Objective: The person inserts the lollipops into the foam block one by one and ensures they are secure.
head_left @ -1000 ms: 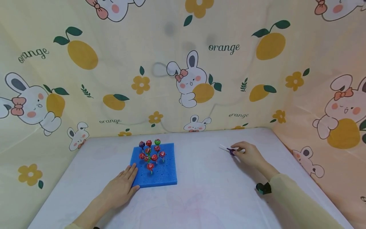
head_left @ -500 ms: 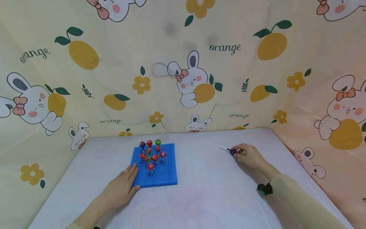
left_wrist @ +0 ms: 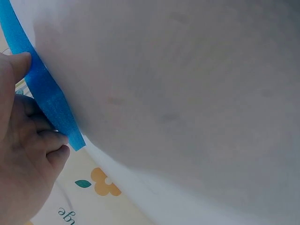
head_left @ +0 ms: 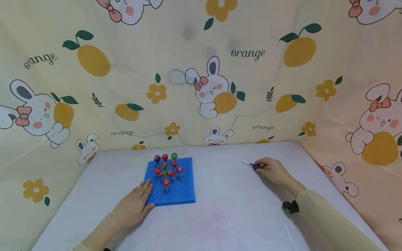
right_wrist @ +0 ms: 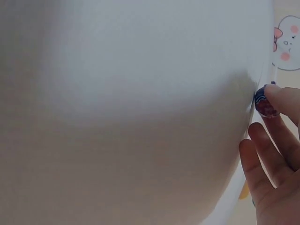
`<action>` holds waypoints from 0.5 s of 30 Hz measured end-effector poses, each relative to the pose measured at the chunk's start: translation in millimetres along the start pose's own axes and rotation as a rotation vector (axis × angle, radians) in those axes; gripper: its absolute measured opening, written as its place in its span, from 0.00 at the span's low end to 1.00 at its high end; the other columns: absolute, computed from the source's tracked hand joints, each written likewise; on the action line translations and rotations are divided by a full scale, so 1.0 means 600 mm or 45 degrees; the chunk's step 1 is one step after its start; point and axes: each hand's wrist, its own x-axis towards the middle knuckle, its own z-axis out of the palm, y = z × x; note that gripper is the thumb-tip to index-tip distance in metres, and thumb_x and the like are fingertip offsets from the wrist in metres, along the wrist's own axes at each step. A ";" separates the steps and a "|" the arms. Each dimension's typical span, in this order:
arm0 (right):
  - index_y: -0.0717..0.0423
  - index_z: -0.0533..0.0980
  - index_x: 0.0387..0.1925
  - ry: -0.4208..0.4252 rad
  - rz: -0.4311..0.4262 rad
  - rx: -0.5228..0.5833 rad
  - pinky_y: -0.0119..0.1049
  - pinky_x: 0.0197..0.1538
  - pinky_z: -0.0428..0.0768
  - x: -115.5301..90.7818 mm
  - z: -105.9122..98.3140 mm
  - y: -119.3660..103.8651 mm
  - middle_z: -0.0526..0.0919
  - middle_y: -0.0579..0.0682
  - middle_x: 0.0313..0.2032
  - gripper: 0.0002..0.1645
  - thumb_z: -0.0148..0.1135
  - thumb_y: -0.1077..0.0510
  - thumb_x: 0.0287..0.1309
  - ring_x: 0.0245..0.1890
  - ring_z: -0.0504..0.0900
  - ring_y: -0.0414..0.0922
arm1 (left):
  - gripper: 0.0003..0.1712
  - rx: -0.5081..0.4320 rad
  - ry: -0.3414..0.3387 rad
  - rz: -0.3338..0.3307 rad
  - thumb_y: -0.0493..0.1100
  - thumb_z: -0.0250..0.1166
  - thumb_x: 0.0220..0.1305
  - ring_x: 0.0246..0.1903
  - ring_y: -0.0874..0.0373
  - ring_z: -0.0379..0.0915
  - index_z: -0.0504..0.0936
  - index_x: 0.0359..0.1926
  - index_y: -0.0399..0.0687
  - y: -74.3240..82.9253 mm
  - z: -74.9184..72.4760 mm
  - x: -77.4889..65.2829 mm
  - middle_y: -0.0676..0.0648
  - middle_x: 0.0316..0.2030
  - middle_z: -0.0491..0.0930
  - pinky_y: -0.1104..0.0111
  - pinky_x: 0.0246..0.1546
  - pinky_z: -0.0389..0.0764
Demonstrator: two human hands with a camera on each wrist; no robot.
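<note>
A purple-wrapped lollipop (head_left: pixel 256 166) is pinched between thumb and fingertips of my right hand (head_left: pixel 274 170), low over the table on the right. Its white stick points away to the upper left. In the right wrist view the candy head (right_wrist: pixel 266 104) shows under the thumb, the other fingers spread below. My left hand (head_left: pixel 133 204) rests against the left side of a blue foam block (head_left: pixel 183 191), fingers fairly straight and thumb near the front corner. Several red lollipops (head_left: pixel 166 182), a green one (head_left: pixel 174 156) and a purple one (head_left: pixel 157 158) stand upright in the block.
The white table (head_left: pixel 216 216) runs back to a cloth backdrop (head_left: pixel 176 45) printed with rabbits and oranges. Small holes dot the foam's bare right and front parts. A dark strap piece (head_left: pixel 290 207) hangs by the right sleeve.
The head view has shifted very slightly. Both hands stay in nearly the same places, the right one still pinching the purple lollipop.
</note>
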 end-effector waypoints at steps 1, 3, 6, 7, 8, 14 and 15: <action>0.59 0.83 0.55 0.002 -0.007 0.005 0.42 0.44 0.83 0.000 0.001 0.000 0.85 0.57 0.49 0.16 0.67 0.64 0.68 0.42 0.82 0.49 | 0.41 -0.004 -0.005 0.000 0.54 0.58 0.78 0.76 0.32 0.54 0.62 0.75 0.26 0.000 -0.001 0.000 0.29 0.77 0.56 0.40 0.73 0.64; 0.59 0.83 0.55 0.010 -0.024 0.013 0.43 0.45 0.84 -0.001 0.004 0.001 0.84 0.57 0.49 0.15 0.67 0.64 0.68 0.43 0.83 0.50 | 0.41 -0.007 -0.013 -0.001 0.54 0.59 0.78 0.76 0.32 0.54 0.62 0.76 0.27 0.001 -0.001 -0.001 0.29 0.77 0.56 0.40 0.73 0.64; 0.59 0.83 0.56 0.026 -0.036 0.024 0.48 0.49 0.86 -0.002 0.006 0.001 0.82 0.58 0.51 0.15 0.67 0.64 0.68 0.47 0.83 0.53 | 0.41 -0.003 -0.015 0.000 0.54 0.58 0.78 0.76 0.32 0.54 0.62 0.76 0.27 0.001 -0.002 -0.001 0.29 0.77 0.56 0.40 0.73 0.64; 0.59 0.83 0.56 0.033 -0.040 0.026 0.50 0.51 0.86 -0.003 0.007 0.000 0.82 0.59 0.52 0.16 0.66 0.64 0.69 0.49 0.83 0.54 | 0.41 -0.001 -0.014 0.000 0.54 0.58 0.78 0.76 0.32 0.54 0.62 0.76 0.27 0.001 -0.002 -0.001 0.29 0.77 0.56 0.40 0.73 0.64; 0.59 0.83 0.56 0.042 -0.043 0.025 0.51 0.53 0.86 -0.003 0.007 -0.002 0.81 0.59 0.52 0.16 0.66 0.64 0.69 0.50 0.83 0.56 | 0.41 0.001 -0.013 0.001 0.54 0.59 0.78 0.76 0.32 0.54 0.62 0.76 0.27 0.000 -0.001 0.000 0.29 0.77 0.57 0.40 0.73 0.64; 0.59 0.83 0.57 0.118 -0.098 0.052 0.56 0.56 0.85 -0.006 0.006 -0.022 0.79 0.61 0.53 0.17 0.64 0.65 0.69 0.52 0.84 0.60 | 0.41 0.006 -0.010 -0.002 0.55 0.58 0.78 0.76 0.32 0.54 0.62 0.76 0.27 0.000 -0.001 0.001 0.29 0.77 0.56 0.40 0.73 0.64; 0.60 0.83 0.57 0.135 -0.121 0.061 0.56 0.56 0.85 -0.006 0.005 -0.026 0.79 0.61 0.53 0.17 0.64 0.66 0.68 0.51 0.84 0.60 | 0.41 0.007 -0.012 -0.006 0.55 0.58 0.78 0.76 0.32 0.53 0.62 0.76 0.27 0.000 -0.001 0.001 0.29 0.77 0.56 0.41 0.73 0.64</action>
